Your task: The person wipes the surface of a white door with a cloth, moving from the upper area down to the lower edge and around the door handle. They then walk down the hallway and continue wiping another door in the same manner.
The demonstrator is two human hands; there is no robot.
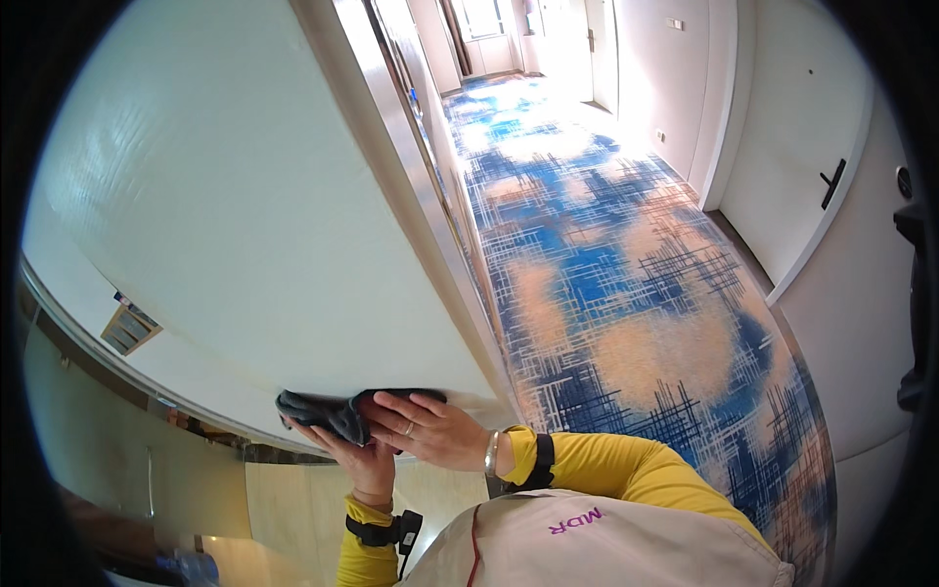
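Observation:
A dark grey cloth (323, 412) lies bunched against the lower part of a large white door or panel (242, 220). From below, my left hand (359, 462) holds the cloth's left part, its fingers partly hidden behind the fabric. My right hand (436, 433), with a ring and a silver bracelet, presses on the right part of the cloth with its fingers stretched across it. The two hands meet side by side near the panel's right-hand edge.
Right of the panel edge (411, 213) runs a corridor with blue and beige patterned carpet (587, 279). A white door (792, 147) with a black handle (832, 183) stands on the far side. At lower left are a glass panel (183, 491) with an upright handle and a clear plastic bottle (198, 569).

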